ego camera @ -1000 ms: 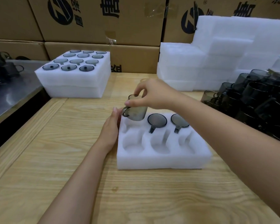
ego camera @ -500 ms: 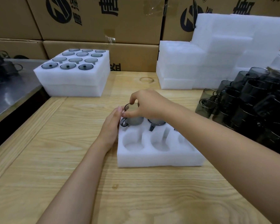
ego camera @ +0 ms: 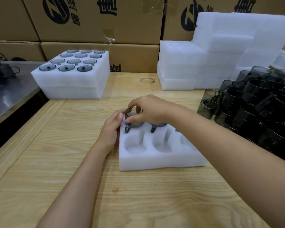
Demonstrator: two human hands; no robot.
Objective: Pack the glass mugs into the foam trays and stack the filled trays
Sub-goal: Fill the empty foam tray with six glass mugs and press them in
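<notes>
- My right hand (ego camera: 148, 111) pinches the glass mug (ego camera: 136, 124) by its rim, thumb in front and fingers behind.
- A second ago the mug hung tilted above the foam tray (ego camera: 155, 160). Now it stands upright, partly sunk in the far-left pocket, with its handle towards me.
- My left hand (ego camera: 112, 129) stays on the tray's far-left corner, fingers bent against the side and thumb near the mug's rim.
- A second mug (ego camera: 158, 125) sits in the middle far pocket; my right arm now hides most of the third.
- The tray lies on the desk (ego camera: 56, 162) in the same spot.
</notes>
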